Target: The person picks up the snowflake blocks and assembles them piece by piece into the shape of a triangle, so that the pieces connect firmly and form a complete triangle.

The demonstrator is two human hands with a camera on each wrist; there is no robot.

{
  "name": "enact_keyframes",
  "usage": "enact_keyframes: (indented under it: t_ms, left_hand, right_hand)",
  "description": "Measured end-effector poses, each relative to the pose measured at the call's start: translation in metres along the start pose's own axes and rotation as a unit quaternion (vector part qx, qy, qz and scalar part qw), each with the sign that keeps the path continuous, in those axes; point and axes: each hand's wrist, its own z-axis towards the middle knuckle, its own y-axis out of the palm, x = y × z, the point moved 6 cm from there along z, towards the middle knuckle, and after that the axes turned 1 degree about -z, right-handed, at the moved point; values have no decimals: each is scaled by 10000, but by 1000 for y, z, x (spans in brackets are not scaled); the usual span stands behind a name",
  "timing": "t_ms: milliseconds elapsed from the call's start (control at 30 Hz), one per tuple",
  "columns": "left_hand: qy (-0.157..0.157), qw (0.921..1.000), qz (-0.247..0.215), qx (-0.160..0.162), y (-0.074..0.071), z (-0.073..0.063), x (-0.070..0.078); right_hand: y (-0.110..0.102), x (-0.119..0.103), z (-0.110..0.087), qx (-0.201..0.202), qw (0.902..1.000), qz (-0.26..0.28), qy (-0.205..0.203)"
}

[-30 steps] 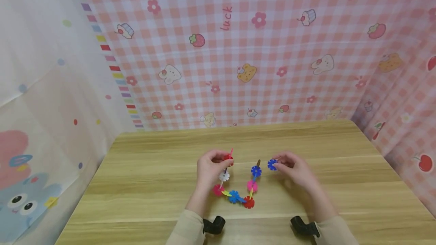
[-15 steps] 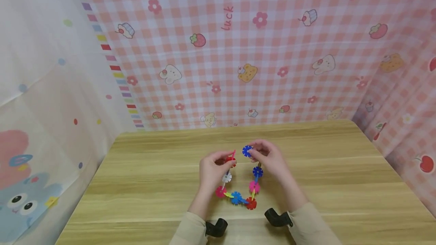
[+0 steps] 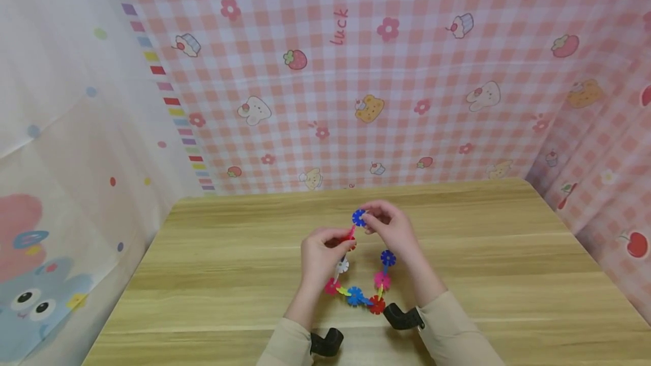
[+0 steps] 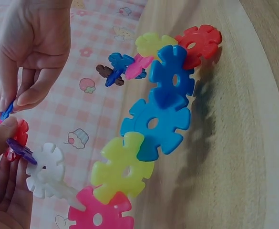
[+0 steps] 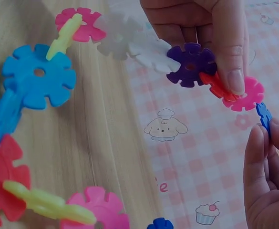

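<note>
My left hand (image 3: 320,253) pinches the red disc (image 5: 216,87) near one end of a chain of slotted, flower-shaped plastic discs. A pink disc (image 5: 248,95) sticks out past its fingertips. Between the thumb and fingers of my right hand (image 3: 395,229) is a single dark blue disc (image 3: 359,218). Its edge meets the pink disc's rim in the right wrist view; whether the slots interlock I cannot tell. From the left hand the chain runs through purple (image 5: 191,66), white (image 4: 46,169), yellow (image 4: 122,169) and light blue (image 4: 156,126) discs, then curves back toward a brown end disc (image 4: 109,75).
The chain's lower bend, with a red disc (image 3: 376,304), lies near the wooden tabletop (image 3: 229,275). Black angled mounts (image 3: 327,342) sit at both wrists. A pink checked cloth (image 3: 325,83) hangs behind the table.
My right hand has moved left and farther from me, bringing the dark blue disc from beside the chain's right end to the pink disc. The left hand has shifted slightly right.
</note>
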Motion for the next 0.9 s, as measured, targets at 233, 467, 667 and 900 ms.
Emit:
enact_keyframes:
  t_ms: [233, 467, 667, 900]
  left_hand:
    - [140, 9999, 47, 25, 2, 0, 1]
    - [683, 9974, 123, 178, 2, -1, 6]
    - [966, 9949, 199, 209, 3, -2, 7]
    - [1227, 9916, 368, 158, 6, -3, 11]
  right_hand:
    - [4, 5, 0, -27, 9999, -60, -158]
    - [7, 5, -2, 91, 9999, -100, -40]
    - [7, 8, -4, 177, 9998, 20, -11]
    - [5, 11, -7, 330, 9994, 52, -65]
